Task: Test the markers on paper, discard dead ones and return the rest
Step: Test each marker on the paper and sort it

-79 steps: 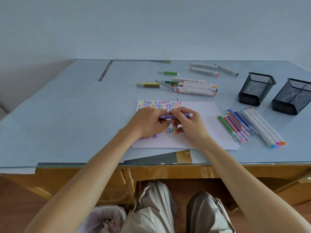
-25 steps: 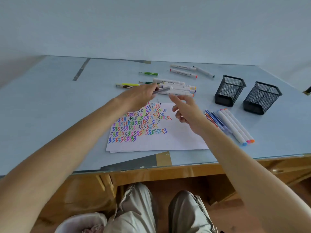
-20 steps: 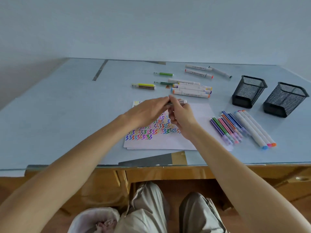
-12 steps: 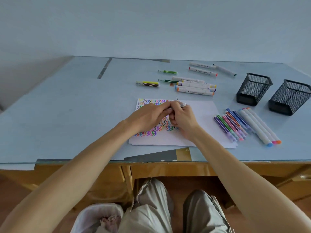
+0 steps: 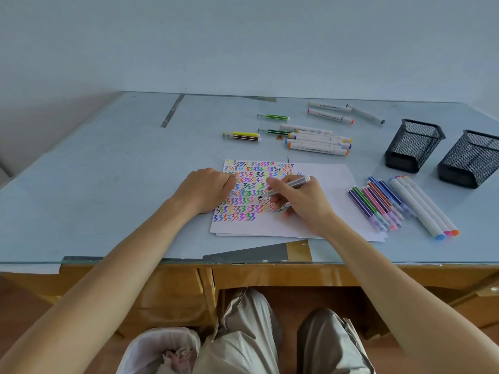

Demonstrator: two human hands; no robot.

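My right hand [image 5: 299,203] grips a grey marker [image 5: 293,183] in a writing hold, its dark tip down on the white paper [image 5: 332,184] among rows of coloured zigzag marks. My left hand [image 5: 205,188] rests curled on the paper's left edge; whether it holds the cap is hidden. A row of thin coloured markers [image 5: 378,206] and three thick white ones [image 5: 424,206] lie right of the paper. More markers [image 5: 316,143] lie scattered beyond the paper.
Two black mesh pen cups [image 5: 414,144] [image 5: 471,157] stand at the right of the glass-topped desk [image 5: 108,184]. A lined waste bin [image 5: 159,352] sits on the floor by my left knee. The desk's near edge runs just below the paper.
The purple marker held earlier is gone from my hands. I took a grey marker from beyond the paper, both hands worked on it, and now my right hand has its tip on the paper.
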